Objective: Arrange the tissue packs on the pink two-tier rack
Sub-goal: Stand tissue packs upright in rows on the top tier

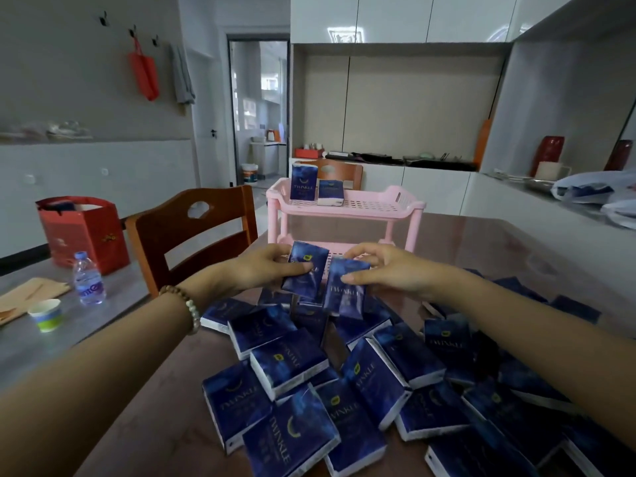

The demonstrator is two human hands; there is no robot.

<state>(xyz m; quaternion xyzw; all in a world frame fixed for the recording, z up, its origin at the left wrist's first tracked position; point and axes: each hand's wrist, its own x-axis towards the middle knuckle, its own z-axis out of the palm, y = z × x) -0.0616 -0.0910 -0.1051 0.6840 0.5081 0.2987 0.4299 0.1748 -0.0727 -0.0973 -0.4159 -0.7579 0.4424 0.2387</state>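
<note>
— At mid-frame, just left of centre, what has the left hand [266, 270] got?
— It grips one blue tissue pack [307, 266], thumb across its face. Just right of it, the right hand [389, 270] grips a second pack [346, 287].
— And the pink rack [389, 210]?
— It is behind both hands on the brown bench [499, 249], with two packs [303, 182] standing at the left of its top tier. Loose packs [344, 373] are heaped below the hands. A wooden chair [192, 232] is at left and white cabinets [395, 15] at upper right.
</note>
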